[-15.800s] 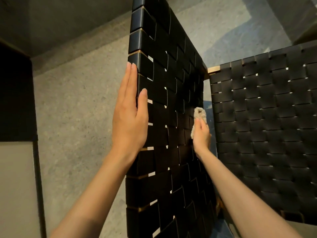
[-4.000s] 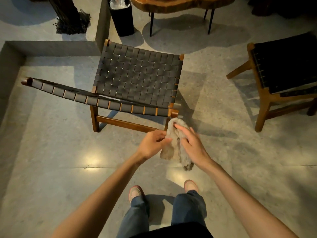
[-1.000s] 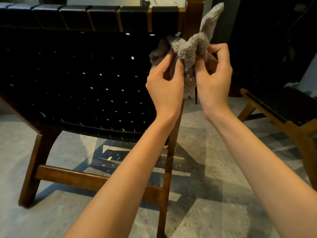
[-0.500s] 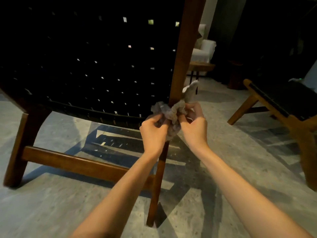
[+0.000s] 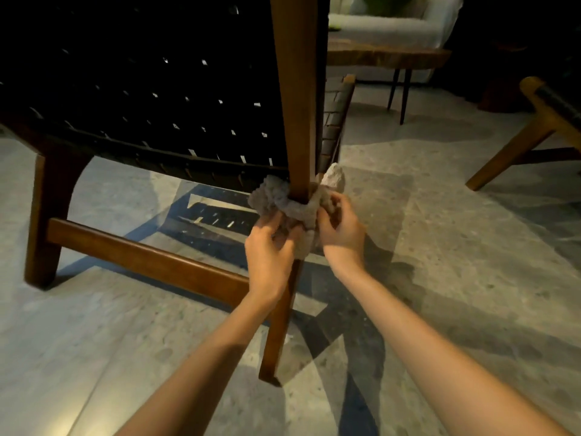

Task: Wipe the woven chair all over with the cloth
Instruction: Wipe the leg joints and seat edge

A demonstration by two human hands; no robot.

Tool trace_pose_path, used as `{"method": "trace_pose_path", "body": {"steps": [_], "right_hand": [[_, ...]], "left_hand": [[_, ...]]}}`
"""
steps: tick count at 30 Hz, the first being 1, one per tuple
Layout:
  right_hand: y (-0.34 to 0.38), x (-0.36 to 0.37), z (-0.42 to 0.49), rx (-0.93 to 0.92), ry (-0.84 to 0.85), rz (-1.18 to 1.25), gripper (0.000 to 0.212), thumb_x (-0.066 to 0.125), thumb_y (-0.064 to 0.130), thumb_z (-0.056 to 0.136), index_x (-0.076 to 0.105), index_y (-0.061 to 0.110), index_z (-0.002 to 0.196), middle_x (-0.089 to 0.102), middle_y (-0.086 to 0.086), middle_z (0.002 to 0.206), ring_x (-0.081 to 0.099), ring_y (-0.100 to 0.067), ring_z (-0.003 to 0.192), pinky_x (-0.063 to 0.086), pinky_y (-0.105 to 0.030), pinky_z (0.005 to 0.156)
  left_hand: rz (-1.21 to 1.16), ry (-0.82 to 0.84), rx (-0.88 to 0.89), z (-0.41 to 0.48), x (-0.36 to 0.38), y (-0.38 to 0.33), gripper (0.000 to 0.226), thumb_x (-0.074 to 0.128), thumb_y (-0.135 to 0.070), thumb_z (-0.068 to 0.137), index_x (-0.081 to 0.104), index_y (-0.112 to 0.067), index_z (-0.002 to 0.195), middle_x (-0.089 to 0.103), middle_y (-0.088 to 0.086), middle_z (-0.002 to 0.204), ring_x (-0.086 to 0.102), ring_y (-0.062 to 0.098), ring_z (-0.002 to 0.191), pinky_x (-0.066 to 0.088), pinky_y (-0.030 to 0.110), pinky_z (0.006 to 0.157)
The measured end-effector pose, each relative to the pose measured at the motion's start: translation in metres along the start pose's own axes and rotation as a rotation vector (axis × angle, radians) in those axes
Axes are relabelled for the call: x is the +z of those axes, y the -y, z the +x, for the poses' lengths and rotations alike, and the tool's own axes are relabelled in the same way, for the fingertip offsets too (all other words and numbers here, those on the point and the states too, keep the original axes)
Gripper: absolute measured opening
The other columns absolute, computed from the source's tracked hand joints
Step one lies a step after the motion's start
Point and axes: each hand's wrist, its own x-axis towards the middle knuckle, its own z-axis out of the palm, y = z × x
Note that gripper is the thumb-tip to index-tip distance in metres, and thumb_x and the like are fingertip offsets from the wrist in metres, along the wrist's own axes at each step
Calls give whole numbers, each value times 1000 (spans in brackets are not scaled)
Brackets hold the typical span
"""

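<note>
Cloth (image 5: 278, 198), left hand (image 5: 270, 250) and right hand (image 5: 342, 231) are sitting lower on the rear leg (image 5: 297, 105) than half a second ago. One woven chair (image 5: 151, 89) is filling the left, back facing camera; grey floor (image 5: 440, 247) is carrying one second chair (image 5: 540, 121) right, one table (image 5: 386, 55) and one sofa (image 5: 393, 23) behind. Both hands are gripping the one cloth, fingers curled, wrapping it around that leg

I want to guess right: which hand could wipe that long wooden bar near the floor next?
Probably the left hand: it holds the cloth left of the leg, where the bar joins. The right hand is across the leg.
</note>
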Motion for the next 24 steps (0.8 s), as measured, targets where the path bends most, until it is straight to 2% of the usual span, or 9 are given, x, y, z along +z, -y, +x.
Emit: {"method": "trace_pose_path", "body": {"steps": [3,7,11,13,15,17,19,21,24], "right_hand": [[-7,17,16,108,101,12,40,37,19,102,42,11,141,58,-14,130,53,-29,118,35,-20,86],[-23,28,17,2,168,60,32,32,5,101,48,-12,123,60,-26,118,57,-34,111,39,-31,92],[-48,30,-1,102,229,105,35,31,20,103,51,2,125,60,-16,121,57,-24,114,40,-23,93],[-60,29,-24,181,318,202,28,35,25,102,53,21,123,63,2,116,58,-3,107,46,-24,95],[-74,30,-54,284,413,226,22,40,28,100,54,39,114,62,23,96,56,16,89,50,-19,88],[-85,30,-84,310,445,234,20,43,32,99,55,32,115,62,28,88,56,19,86,52,-14,83],[-97,30,-107,281,422,209,18,46,30,98,56,22,111,60,36,81,53,24,83,42,3,72],[-108,31,-123,282,456,81,13,48,27,97,56,21,107,57,29,74,51,24,79,33,7,66],[-121,33,-143,389,639,-91,24,45,24,98,54,18,120,59,7,106,56,-2,100,35,-11,82]], "left_hand": [[74,20,69,6,13,7,20,61,-24,92,61,-15,109,57,-8,107,47,-20,95,33,-2,80],[140,12,41,12,22,19,6,61,-12,91,59,-14,95,56,-13,83,51,-22,80,37,-1,67],[176,106,7,-1,17,28,8,60,-17,91,58,-24,96,56,-23,83,59,-12,79,47,7,66],[275,167,-17,-17,9,37,7,61,-20,90,59,-26,92,57,-21,79,60,-5,74,48,10,63],[314,218,-54,-41,1,47,9,62,-21,89,62,-28,95,60,-18,84,62,-1,77,49,11,65],[280,230,-6,-66,-6,53,21,64,-14,87,62,-27,103,63,-15,96,62,0,89,50,11,73],[309,184,75,-90,-8,63,33,69,-4,80,63,-17,109,63,3,110,59,13,104,49,23,85],[384,138,20,-109,-8,74,34,74,-3,76,67,-10,109,62,10,116,57,22,108,48,29,89],[296,146,-91,-137,-11,87,29,71,-4,79,68,-8,107,60,3,114,56,7,107,50,19,85]]}}
